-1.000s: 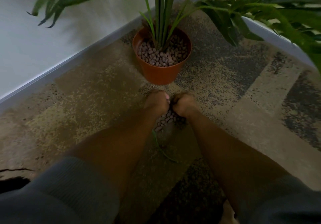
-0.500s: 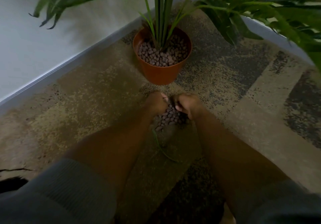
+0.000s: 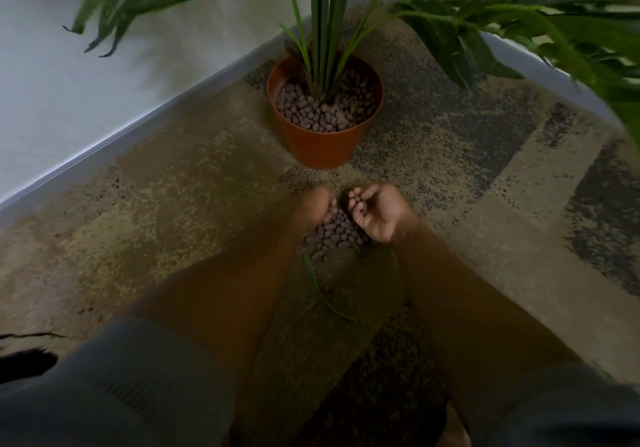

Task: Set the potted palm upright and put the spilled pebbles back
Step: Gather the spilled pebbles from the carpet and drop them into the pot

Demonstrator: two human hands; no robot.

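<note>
The palm stands upright in its orange pot (image 3: 320, 148) in the room's corner, with brown pebbles (image 3: 325, 112) filling the pot around the stems. A small heap of spilled pebbles (image 3: 334, 233) lies on the carpet just in front of the pot. My left hand (image 3: 317, 205) rests on the heap's left side, fingers curled down onto the pebbles. My right hand (image 3: 377, 212) is on the right side, turned palm up and cupped, with a few pebbles under its curled fingers.
Palm fronds (image 3: 519, 20) hang low over the right and upper left. White walls with grey skirting (image 3: 138, 127) meet behind the pot. A loose green leaf strand (image 3: 320, 290) lies on the patterned carpet between my forearms.
My right hand has rolled from knuckles-up to palm-up and lifted a little off the heap with pebbles in it. The left hand has barely moved.
</note>
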